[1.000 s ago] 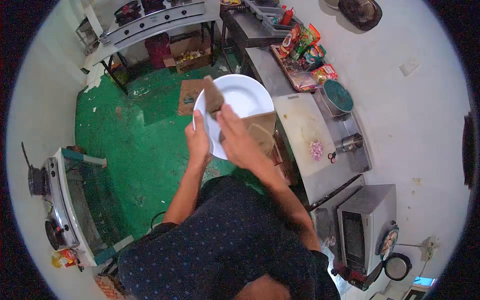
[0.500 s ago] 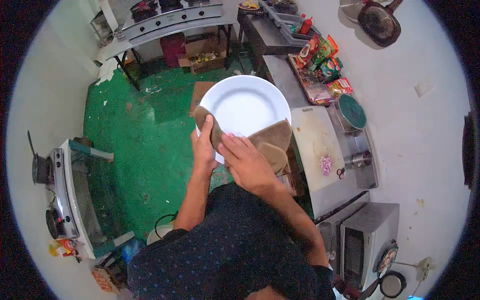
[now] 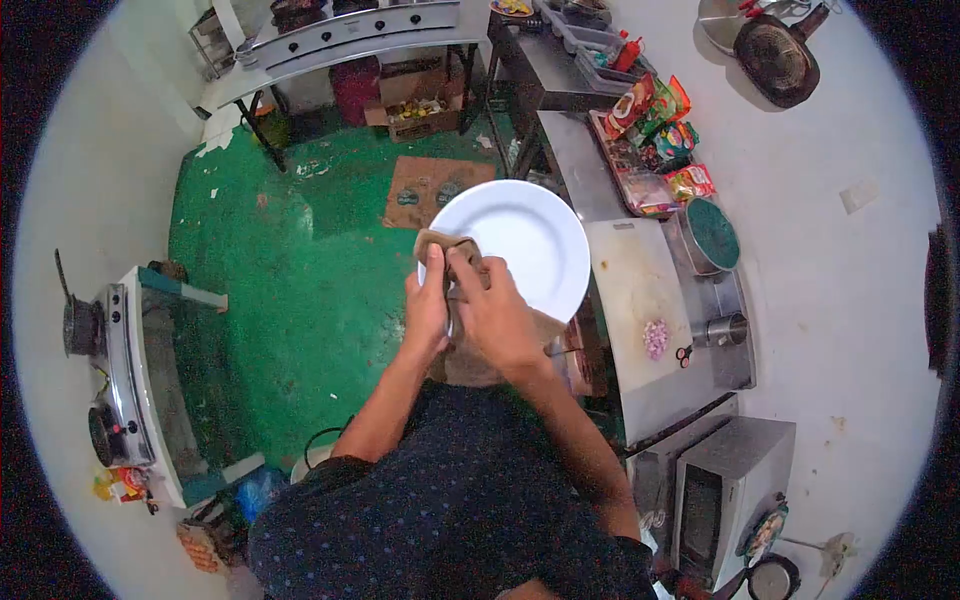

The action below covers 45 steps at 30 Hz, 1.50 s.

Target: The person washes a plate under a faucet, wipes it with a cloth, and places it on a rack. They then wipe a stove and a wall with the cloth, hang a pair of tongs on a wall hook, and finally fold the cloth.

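A white plate (image 3: pixel 535 240) is held up in front of me, tilted so its inner face shows. My left hand (image 3: pixel 428 312) grips its near left rim through a brown cloth (image 3: pixel 475 365), thumb on top and the other fingers hidden behind. My right hand (image 3: pixel 492 312) is closed on the cloth at the rim, right beside the left thumb, with its fingers bent. Part of the cloth hangs below the plate between my wrists and under the right hand.
To the right, a white cutting board (image 3: pixel 630 280) bears chopped onion (image 3: pixel 655 340), with scissors (image 3: pixel 684 355) beside it. Further back is a tray of packets (image 3: pixel 650 120). A microwave (image 3: pixel 735 500) stands at lower right, a stove (image 3: pixel 120 380) at left.
My right hand has slid left along the plate to the rim by my left thumb, bunching the cloth there. The plate sits slightly lower and further right in view.
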Tool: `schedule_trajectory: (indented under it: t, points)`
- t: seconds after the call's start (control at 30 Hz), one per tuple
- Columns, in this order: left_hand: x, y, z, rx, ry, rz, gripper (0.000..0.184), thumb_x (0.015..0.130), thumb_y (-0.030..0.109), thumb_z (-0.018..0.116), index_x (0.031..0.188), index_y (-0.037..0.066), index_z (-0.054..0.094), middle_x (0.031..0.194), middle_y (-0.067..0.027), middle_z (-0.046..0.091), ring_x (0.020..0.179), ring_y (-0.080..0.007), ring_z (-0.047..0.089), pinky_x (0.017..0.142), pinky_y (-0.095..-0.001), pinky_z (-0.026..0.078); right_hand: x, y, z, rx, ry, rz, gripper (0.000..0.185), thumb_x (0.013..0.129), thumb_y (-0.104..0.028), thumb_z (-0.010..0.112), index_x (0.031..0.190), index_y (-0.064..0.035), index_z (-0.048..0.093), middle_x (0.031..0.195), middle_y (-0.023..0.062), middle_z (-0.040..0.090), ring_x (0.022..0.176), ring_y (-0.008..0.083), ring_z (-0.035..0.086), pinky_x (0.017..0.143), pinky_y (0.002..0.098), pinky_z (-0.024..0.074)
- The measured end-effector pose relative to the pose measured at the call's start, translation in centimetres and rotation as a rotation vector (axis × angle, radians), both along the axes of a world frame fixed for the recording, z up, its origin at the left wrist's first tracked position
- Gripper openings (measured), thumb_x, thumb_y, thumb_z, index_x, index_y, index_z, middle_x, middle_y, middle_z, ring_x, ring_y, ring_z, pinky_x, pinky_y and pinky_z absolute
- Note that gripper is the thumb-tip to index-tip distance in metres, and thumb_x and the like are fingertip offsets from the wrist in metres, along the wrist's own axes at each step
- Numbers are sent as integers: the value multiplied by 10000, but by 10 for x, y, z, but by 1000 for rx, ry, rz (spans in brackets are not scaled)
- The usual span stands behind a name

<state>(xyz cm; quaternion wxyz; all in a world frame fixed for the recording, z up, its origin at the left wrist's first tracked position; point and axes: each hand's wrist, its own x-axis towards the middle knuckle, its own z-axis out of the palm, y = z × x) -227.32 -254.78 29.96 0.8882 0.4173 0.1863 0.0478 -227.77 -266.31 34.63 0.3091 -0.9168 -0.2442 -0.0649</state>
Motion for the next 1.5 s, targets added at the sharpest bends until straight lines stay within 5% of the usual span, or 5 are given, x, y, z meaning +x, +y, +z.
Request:
schedule_trajectory:
  t: [0.23,0.67,1.03,1.27,1.5]
  points:
    - [-5,-6,4,278,58,-9,433,992,370,527,1086,-40,629,987,-81,661,877,-138,591,754,-309,487,28,-1,-7,-76,-238,-124,465,816,-110,632,1275,-137,559,1005,160,518,815,320,622,627,401,559]
    - [-22,-12,11,366,9,167,453,995,391,510,934,-35,651,810,-35,642,752,-126,561,662,-322,465,5,-2,1,62,-136,107,464,832,-117,610,1293,-160,570,958,146,521,791,324,619,623,421,535]
    - [-62,-46,23,640,-6,196,496,969,443,545,753,0,602,665,20,528,632,-87,466,546,-317,393,23,-53,8,-106,-302,-256,542,883,-126,522,1415,-113,421,1002,174,511,760,354,627,576,465,543]
    - [-71,-58,22,419,-127,311,390,955,382,593,912,-4,621,769,-22,605,632,-106,533,550,-292,445,-45,-57,13,-33,-67,350,307,870,-169,491,1156,-146,598,1004,174,541,753,397,633,596,500,536]
    - [-93,-67,33,293,-96,347,458,928,368,639,1131,-36,571,953,-86,640,783,-164,612,649,-308,507,-84,-108,23,-122,-128,160,314,858,-172,531,1162,-128,595,1008,175,540,704,352,651,600,486,542]
